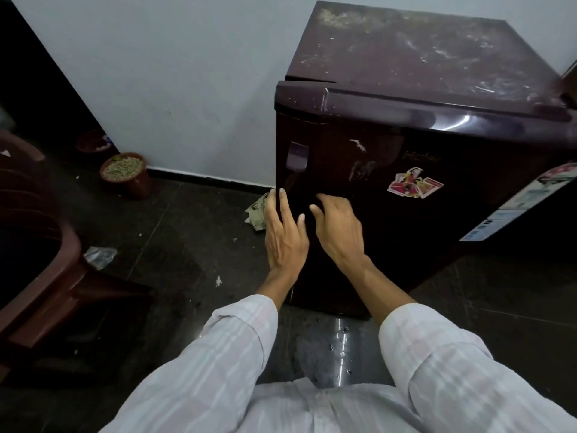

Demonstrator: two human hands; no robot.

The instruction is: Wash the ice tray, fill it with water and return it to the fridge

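Note:
A small dark maroon fridge stands against the white wall, its door closed. My left hand lies with straight fingers along the door's left edge, the fingertips at the edge. My right hand is just right of it, flat against the door front with loosely bent fingers. Neither hand holds anything. The ice tray is not in view.
A brown pot filled with grains sits on the dark tiled floor by the wall. A brown plastic chair stands at the left. Crumpled paper and a plastic scrap lie on the floor. The fridge top is dusty.

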